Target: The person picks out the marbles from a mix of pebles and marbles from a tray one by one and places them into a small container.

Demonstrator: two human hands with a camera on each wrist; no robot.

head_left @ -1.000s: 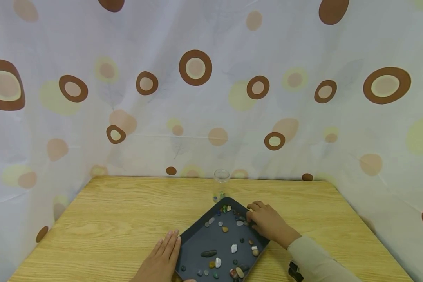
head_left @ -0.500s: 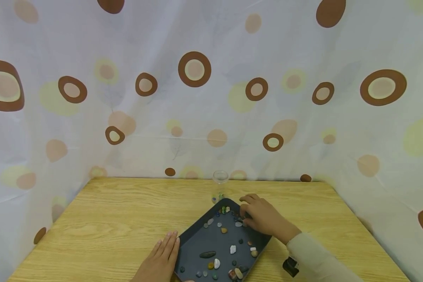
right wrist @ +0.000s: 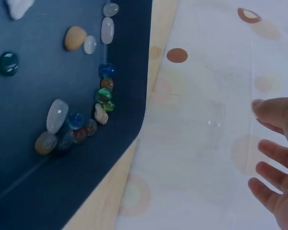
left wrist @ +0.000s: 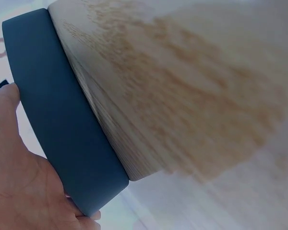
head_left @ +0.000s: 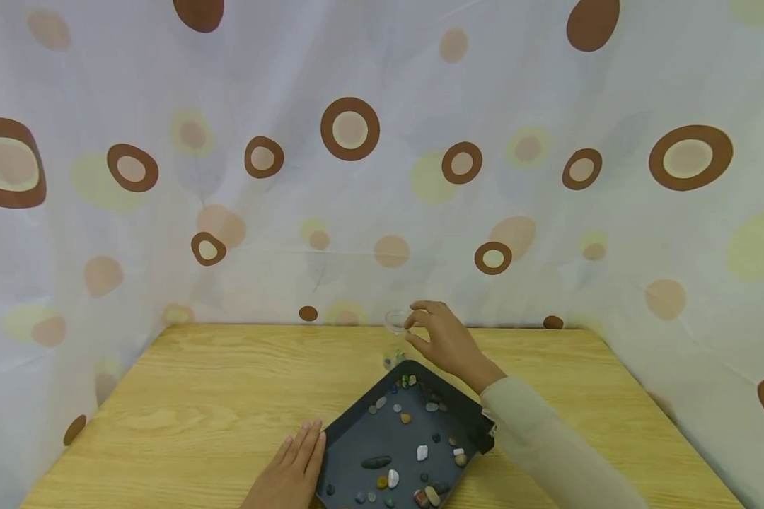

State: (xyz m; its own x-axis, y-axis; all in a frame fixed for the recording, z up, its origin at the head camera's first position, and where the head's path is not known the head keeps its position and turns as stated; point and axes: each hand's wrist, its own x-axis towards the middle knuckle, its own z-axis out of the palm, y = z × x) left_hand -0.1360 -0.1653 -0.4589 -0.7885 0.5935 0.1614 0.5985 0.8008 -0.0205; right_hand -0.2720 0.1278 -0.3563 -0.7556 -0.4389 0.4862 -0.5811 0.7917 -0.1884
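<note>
Glass, the clear jar (head_left: 397,338) stood just beyond the dark tray (head_left: 350,431), a few stones already inside and many left on the tray, while the right hand (head_left: 442,339) hovered loosely open at its rim and the left hand (head_left: 293,470) lay flat against the tray's edge.

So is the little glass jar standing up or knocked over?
Standing up. The clear jar sits upright on the table behind the dark tray, open mouth on top, with the right hand at its rim.
</note>
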